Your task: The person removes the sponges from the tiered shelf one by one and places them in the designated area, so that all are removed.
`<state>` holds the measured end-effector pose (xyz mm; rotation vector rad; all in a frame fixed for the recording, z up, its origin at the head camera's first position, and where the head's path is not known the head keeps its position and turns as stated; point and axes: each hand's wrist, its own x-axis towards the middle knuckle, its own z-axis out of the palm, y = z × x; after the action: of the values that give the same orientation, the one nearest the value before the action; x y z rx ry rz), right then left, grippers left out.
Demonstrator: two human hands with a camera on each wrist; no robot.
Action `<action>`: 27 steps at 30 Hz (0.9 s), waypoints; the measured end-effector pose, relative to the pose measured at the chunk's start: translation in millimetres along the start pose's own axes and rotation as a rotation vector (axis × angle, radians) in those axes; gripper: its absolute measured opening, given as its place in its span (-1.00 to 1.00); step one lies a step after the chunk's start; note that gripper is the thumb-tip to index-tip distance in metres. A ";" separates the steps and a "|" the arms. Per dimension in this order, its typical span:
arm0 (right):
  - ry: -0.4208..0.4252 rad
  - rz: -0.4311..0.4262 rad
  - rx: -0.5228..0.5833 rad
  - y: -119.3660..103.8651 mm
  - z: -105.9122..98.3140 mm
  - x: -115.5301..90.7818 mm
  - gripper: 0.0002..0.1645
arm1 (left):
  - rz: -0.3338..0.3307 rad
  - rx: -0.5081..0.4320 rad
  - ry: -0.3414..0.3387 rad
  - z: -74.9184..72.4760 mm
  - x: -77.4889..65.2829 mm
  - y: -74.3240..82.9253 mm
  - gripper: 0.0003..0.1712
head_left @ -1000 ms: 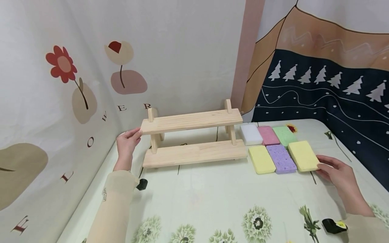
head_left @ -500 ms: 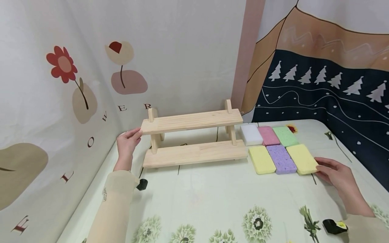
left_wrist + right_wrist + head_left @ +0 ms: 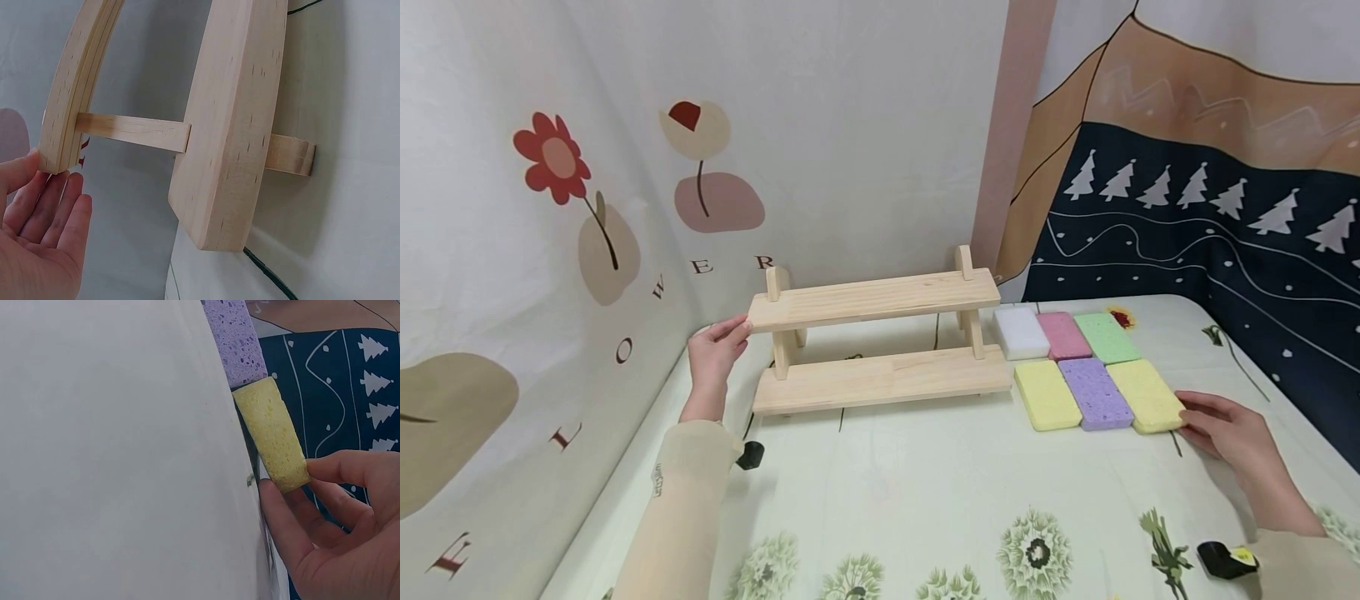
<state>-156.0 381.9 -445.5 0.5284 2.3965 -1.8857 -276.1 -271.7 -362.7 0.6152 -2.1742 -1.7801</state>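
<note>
A two-tier wooden shelf stands at the back of the table. My left hand pinches the left end of its upper board, thumb on one face and fingers on the other. At the right, my right hand holds the right-hand yellow sponge by its near right corner. In the right wrist view, thumb and fingers grip the end of that yellow sponge. It lies beside a purple sponge, with another yellow sponge left of the purple one.
Behind the front row lie a white sponge, a pink sponge and a green sponge. Printed cloth walls rise close behind the shelf and along both sides. A flower-patterned cloth covers the table.
The yellow sponge in my right hand has come down and settled flat in line with the purple one, the hand shifting slightly with it. My left hand has stayed at the shelf.
</note>
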 end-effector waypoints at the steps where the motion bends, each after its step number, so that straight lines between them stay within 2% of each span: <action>1: 0.004 0.002 -0.017 0.0 0.0 0.3 -0.81 | 0.007 0.002 -0.001 0.0 -0.4 0.2 -0.53; 6: 0.016 0.004 -0.086 0.6 -0.3 2.2 -0.49 | 0.012 0.001 -0.006 0.1 -1.5 0.5 -0.52; 10: 0.022 -0.001 -0.127 0.8 -0.9 3.3 -0.51 | 0.011 -0.002 -0.005 0.6 -1.8 0.2 -0.53; 13: 0.023 -0.010 -0.146 1.1 -1.9 2.8 -0.43 | 0.012 -0.002 -0.003 1.0 -1.2 -0.3 -0.54; 16: 0.028 -0.009 -0.144 0.3 -2.6 1.8 -0.49 | 0.007 0.004 0.000 1.4 -0.3 -0.6 -0.54; 20: 0.028 -0.025 -0.130 -1.2 -3.0 0.1 -0.74 | -0.006 0.006 0.001 1.1 1.5 -1.6 -0.53; 27: 0.010 -0.023 -0.087 -4.4 -5.1 1.6 -0.91 | -0.028 -0.025 -0.002 -0.4 3.5 -2.4 -0.52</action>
<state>-158.0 386.3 -440.5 0.5079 2.4881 -1.7817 -278.6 -274.1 -365.1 0.6408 -2.1521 -1.8194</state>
